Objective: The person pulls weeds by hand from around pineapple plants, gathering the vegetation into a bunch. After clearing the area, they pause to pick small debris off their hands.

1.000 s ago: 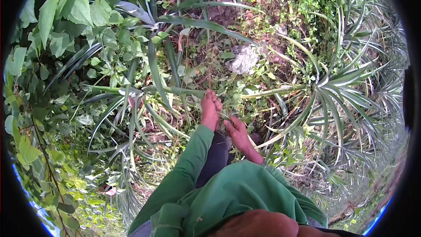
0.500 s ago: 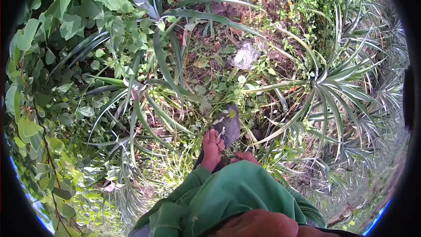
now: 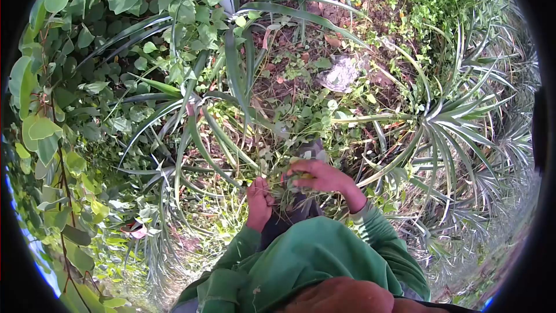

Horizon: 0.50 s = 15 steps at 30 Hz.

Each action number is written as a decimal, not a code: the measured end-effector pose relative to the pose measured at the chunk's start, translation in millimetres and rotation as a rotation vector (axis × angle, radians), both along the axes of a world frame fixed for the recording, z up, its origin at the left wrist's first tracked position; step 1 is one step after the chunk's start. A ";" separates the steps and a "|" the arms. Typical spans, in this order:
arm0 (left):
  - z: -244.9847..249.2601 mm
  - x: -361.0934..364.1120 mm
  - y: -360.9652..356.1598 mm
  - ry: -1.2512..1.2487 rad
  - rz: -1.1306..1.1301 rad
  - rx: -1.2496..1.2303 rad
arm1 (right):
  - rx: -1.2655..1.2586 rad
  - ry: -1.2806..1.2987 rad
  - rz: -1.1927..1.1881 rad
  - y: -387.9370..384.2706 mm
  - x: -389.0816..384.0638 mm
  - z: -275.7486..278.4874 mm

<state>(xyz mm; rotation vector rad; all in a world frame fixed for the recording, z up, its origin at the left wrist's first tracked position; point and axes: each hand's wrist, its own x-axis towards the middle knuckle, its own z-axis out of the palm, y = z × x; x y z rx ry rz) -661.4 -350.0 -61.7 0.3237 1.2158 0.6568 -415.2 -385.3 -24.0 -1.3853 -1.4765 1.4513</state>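
Observation:
My left hand [image 3: 259, 203] is closed in a fist around thin green weed stems [image 3: 282, 194], low in front of my knees. To its right, my right hand [image 3: 324, 178] reaches leftward over the weeds, its fingers stretched out and a little apart. Leaves show beneath and between those fingers; whether they touch any is hard to make out. A dark shoe [image 3: 313, 149] is partly covered by leaves just beyond my hands.
Spiky long-leaved plants grow on the left [image 3: 194, 101] and right [image 3: 428, 119]. A pale crumpled object [image 3: 340, 74] lies on the soil ahead. Broad-leaved vines [image 3: 43, 127] crowd the left side. Green cloth [image 3: 324, 249] covers my lap.
My right hand has risen from beside my knee and swung forward over the weeds. The left hand has moved slightly left and down, and its fingers have closed. The view has shifted a little.

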 end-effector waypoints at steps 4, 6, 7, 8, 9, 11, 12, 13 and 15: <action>-13.1 -24.0 2.7 -0.006 -0.069 0.041 | -0.117 -0.127 -0.323 102.1 71.7 -43.4; -7.8 -23.6 6.3 -0.016 -0.065 -0.004 | 0.032 -0.498 -0.456 165.7 94.0 -65.9; -0.2 -19.3 6.9 0.032 -0.073 -0.020 | 0.111 -0.608 -0.523 199.3 105.3 -91.3; 3.0 -15.2 7.7 0.081 -0.082 -0.035 | 0.225 -0.754 -0.470 232.2 118.8 -116.6; 1.1 -12.8 6.4 0.122 -0.053 -0.056 | 0.341 -0.896 -0.412 260.7 129.4 -136.4; 4.1 -10.6 5.7 0.197 -0.100 -0.043 | 0.246 -1.197 -0.277 304.6 135.6 -137.1; 9.1 -6.7 6.2 0.259 -0.159 -0.025 | 0.243 -1.187 -0.269 321.6 143.9 -151.5; 21.3 1.9 8.6 0.357 -0.190 0.001 | 0.302 -1.310 -0.223 337.2 152.6 -172.0; -35.6 -22.4 -16.6 0.282 -0.162 0.205 | 0.300 -1.428 -0.129 353.2 159.1 -196.4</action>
